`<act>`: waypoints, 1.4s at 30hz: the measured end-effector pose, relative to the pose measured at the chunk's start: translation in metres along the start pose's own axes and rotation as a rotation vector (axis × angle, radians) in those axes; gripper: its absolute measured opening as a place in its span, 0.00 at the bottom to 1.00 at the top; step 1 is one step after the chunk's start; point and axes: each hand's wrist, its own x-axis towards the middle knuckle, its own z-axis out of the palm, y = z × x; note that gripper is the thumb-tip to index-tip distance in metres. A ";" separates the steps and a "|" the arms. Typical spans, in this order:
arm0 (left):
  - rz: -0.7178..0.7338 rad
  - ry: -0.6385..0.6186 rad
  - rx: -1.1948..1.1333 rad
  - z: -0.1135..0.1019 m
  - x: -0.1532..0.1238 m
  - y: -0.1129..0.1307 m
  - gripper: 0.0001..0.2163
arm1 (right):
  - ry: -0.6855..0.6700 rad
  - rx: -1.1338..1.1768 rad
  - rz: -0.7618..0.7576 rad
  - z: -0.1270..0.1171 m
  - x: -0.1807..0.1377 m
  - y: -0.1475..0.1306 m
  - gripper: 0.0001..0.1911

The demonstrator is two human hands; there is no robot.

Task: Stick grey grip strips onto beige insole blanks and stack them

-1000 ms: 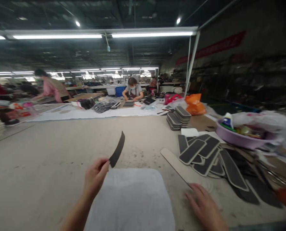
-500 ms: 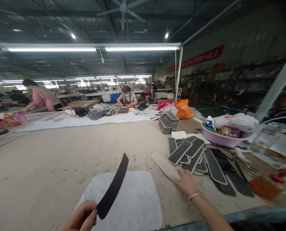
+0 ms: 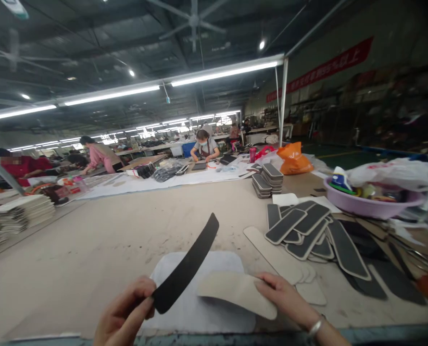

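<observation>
The left hand [image 3: 125, 315] pinches the near end of a curved black strip [image 3: 185, 271] between thumb and fingers, so the rest of it rises free, up and away to the right of the grip. The right hand [image 3: 286, 300] pinches one end of a beige insole piece [image 3: 235, 293], which lies flat leftward from that grip, over a white cloth [image 3: 199, 307] on the table [image 3: 91, 250]. Beyond the right hand's grip, a loose fan of black padded pieces [image 3: 308, 230] sits within reach
</observation>
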 end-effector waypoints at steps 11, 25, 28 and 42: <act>-0.232 -0.309 -0.164 0.025 -0.004 -0.031 0.13 | 0.233 -0.421 -0.045 -0.009 0.006 0.039 0.17; -0.401 -0.426 -0.288 0.041 -0.002 -0.039 0.14 | 0.164 0.046 0.127 0.010 -0.019 0.018 0.24; -0.451 -0.443 -0.249 0.037 0.002 -0.046 0.13 | 0.158 0.191 0.163 0.011 -0.027 0.018 0.18; -0.608 -0.445 0.394 0.061 0.056 -0.142 0.09 | 0.187 -0.155 0.511 -0.012 -0.034 0.030 0.17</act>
